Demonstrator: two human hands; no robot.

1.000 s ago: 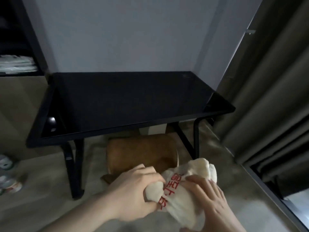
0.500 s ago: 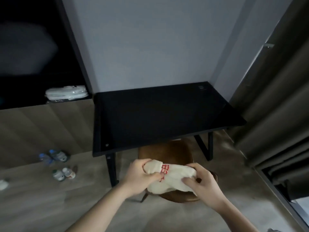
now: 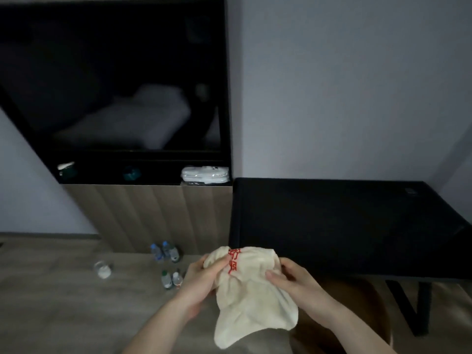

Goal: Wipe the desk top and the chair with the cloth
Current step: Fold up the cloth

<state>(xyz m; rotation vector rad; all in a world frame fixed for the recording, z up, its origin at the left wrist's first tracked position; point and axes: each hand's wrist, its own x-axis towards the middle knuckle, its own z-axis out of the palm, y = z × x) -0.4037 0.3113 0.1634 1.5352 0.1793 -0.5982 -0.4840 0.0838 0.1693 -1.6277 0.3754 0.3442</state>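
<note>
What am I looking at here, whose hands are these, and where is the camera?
There is no machine: a person wears one camera on the head, looking forward and down at their own bare hands. The left hand and right hand both hold a cream cloth with red lettering in the air, in front of a black desk. Nothing shows on the dark desk top. A brown chair stands partly under it. Small bottles stand on the floor by a wooden cabinet.

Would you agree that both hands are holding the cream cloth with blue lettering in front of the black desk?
Not quite: the head view shows red lettering, not blue. Both hands, left and right, do hold the cream cloth in front of the black desk.
</note>
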